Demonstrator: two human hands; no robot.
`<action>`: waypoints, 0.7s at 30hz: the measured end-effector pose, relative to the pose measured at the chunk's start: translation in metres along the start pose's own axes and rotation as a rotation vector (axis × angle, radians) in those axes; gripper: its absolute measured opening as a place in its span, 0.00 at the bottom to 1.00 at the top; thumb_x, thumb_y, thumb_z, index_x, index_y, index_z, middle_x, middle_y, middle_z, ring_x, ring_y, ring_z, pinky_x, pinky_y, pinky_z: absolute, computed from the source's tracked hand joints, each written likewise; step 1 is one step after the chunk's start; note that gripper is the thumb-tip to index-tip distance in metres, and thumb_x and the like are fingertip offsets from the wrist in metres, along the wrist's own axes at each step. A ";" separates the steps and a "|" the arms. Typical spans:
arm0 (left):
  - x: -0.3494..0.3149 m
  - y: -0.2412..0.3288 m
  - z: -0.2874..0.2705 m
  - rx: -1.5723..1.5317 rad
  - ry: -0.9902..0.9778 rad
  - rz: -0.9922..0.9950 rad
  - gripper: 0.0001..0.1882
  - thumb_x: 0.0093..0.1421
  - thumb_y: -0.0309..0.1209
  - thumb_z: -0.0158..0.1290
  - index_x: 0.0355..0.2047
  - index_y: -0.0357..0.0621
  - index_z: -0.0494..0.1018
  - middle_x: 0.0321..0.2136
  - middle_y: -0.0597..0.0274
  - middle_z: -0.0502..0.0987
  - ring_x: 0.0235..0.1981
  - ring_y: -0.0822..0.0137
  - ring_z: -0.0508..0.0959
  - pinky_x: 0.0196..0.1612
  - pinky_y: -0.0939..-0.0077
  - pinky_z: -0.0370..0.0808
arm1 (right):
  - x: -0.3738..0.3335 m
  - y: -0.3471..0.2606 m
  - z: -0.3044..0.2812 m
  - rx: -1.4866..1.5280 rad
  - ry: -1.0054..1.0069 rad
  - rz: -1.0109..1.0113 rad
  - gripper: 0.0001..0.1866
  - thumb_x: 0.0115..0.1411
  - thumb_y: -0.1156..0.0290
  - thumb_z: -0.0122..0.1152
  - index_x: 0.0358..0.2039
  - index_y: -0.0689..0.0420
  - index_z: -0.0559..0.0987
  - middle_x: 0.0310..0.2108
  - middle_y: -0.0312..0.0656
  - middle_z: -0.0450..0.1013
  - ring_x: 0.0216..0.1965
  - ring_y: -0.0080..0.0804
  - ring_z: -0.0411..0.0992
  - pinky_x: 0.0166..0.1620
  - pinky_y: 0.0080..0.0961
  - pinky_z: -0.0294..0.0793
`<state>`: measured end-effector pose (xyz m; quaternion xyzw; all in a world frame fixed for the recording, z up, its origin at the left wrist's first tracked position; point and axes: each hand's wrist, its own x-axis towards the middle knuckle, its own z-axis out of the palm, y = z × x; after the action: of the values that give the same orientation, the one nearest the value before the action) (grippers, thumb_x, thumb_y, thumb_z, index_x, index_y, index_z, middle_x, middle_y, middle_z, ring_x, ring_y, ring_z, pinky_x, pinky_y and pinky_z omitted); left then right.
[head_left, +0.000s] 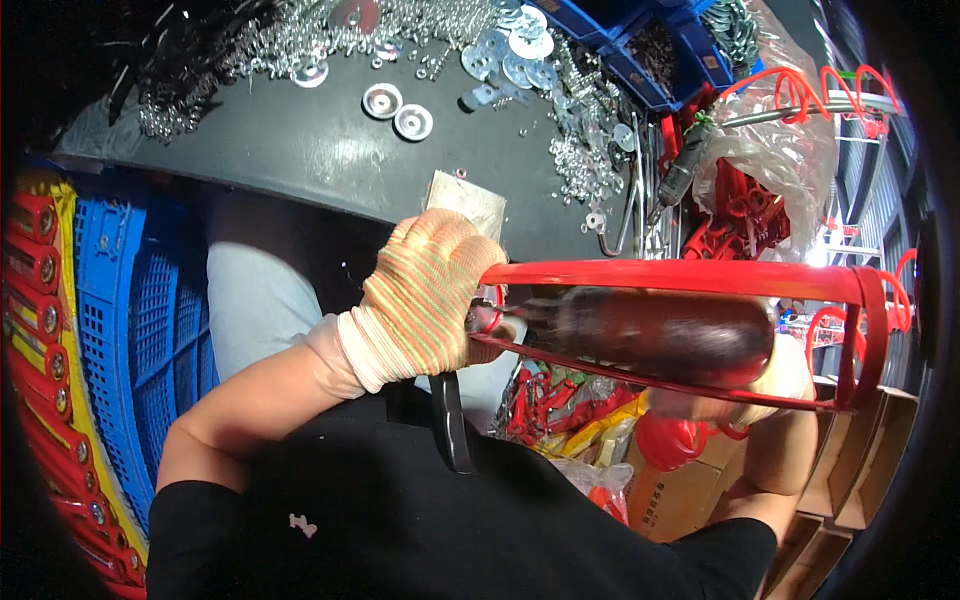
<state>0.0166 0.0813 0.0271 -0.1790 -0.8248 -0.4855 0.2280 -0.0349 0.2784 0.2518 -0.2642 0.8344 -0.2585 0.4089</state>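
Observation:
My left hand (425, 290), in a striped knit glove, is closed around the rear end of a red open-frame caulking gun (680, 275). Its black handle (452, 425) sticks out below that hand. Inside the frame lies a dark, thick-handled screwdriver (665, 335), blurred, its narrow shaft pointing at my left hand. Behind and under the dark handle is my gloved right hand (785, 375), closed on it; frame and handle mostly hide its fingers. A pale flat block (468, 203) sits at the table edge just beyond my left hand.
Loose nuts, washers and springs cover the far side of the dark table (300, 145), near two metal discs (398, 112). Blue bins (640, 50) stand beyond. An air tool (685, 165) lies right, by bagged red parts (750, 215). Left are blue crates (105, 270) and stacked red tubes (40, 330).

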 end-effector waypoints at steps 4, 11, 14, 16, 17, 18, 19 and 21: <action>-0.005 -0.001 -0.003 0.008 0.059 -0.039 0.27 0.29 0.39 0.66 0.33 0.48 0.74 0.30 0.56 0.71 0.34 0.50 0.72 0.40 0.57 0.68 | -0.013 0.062 -0.017 -0.160 0.468 0.259 0.26 0.43 0.75 0.57 0.47 0.58 0.74 0.39 0.41 0.73 0.38 0.27 0.70 0.40 0.28 0.72; 0.010 0.026 -0.012 -0.133 -0.003 -0.011 0.31 0.35 0.31 0.64 0.42 0.42 0.67 0.28 0.59 0.73 0.28 0.57 0.75 0.42 0.62 0.69 | -0.031 0.284 -0.053 -0.676 0.838 0.731 0.25 0.48 0.71 0.53 0.50 0.54 0.71 0.45 0.51 0.71 0.46 0.42 0.71 0.49 0.34 0.69; 0.000 0.026 -0.036 -0.789 -0.273 -0.125 0.24 0.42 0.27 0.58 0.40 0.40 0.64 0.29 0.61 0.73 0.32 0.64 0.77 0.38 0.69 0.74 | -0.004 0.238 -0.020 -0.889 1.023 0.545 0.25 0.44 0.74 0.57 0.47 0.54 0.71 0.48 0.50 0.69 0.46 0.52 0.70 0.49 0.40 0.70; -0.011 0.020 -0.048 -1.199 -0.063 -0.119 0.24 0.43 0.26 0.57 0.43 0.42 0.63 0.30 0.62 0.73 0.34 0.64 0.76 0.45 0.63 0.72 | 0.018 0.185 0.026 -0.611 0.990 0.117 0.22 0.44 0.70 0.61 0.44 0.54 0.75 0.42 0.48 0.73 0.43 0.49 0.71 0.47 0.38 0.71; -0.002 0.022 -0.060 -1.367 -0.013 0.021 0.25 0.43 0.27 0.57 0.43 0.45 0.63 0.30 0.62 0.74 0.34 0.59 0.76 0.48 0.55 0.69 | 0.027 0.181 0.055 -0.477 0.813 -0.195 0.21 0.45 0.66 0.63 0.42 0.55 0.76 0.39 0.48 0.74 0.43 0.47 0.72 0.47 0.37 0.71; 0.004 0.020 -0.068 -1.386 0.073 0.178 0.26 0.41 0.30 0.58 0.43 0.45 0.63 0.31 0.61 0.74 0.33 0.57 0.76 0.48 0.53 0.69 | 0.031 0.141 0.078 -0.333 0.450 -0.317 0.23 0.47 0.62 0.64 0.44 0.55 0.75 0.40 0.49 0.74 0.45 0.47 0.71 0.48 0.36 0.71; 0.007 0.023 -0.083 -1.376 0.148 0.185 0.26 0.42 0.33 0.58 0.42 0.47 0.63 0.27 0.64 0.71 0.29 0.59 0.74 0.49 0.53 0.68 | 0.031 0.125 0.105 -0.235 0.230 -0.352 0.27 0.48 0.59 0.65 0.48 0.54 0.72 0.40 0.49 0.74 0.44 0.48 0.72 0.49 0.35 0.71; 0.019 0.035 -0.100 -1.455 0.332 0.229 0.25 0.44 0.36 0.60 0.40 0.47 0.61 0.20 0.70 0.61 0.22 0.65 0.66 0.51 0.57 0.67 | 0.031 0.119 0.135 -0.140 0.184 -0.416 0.26 0.53 0.64 0.59 0.51 0.58 0.67 0.34 0.52 0.73 0.39 0.53 0.71 0.43 0.39 0.70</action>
<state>0.0396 0.0111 0.1051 -0.2935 -0.2270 -0.9015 0.2227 0.0316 0.3156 0.0861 -0.4335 0.8117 -0.3016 0.2495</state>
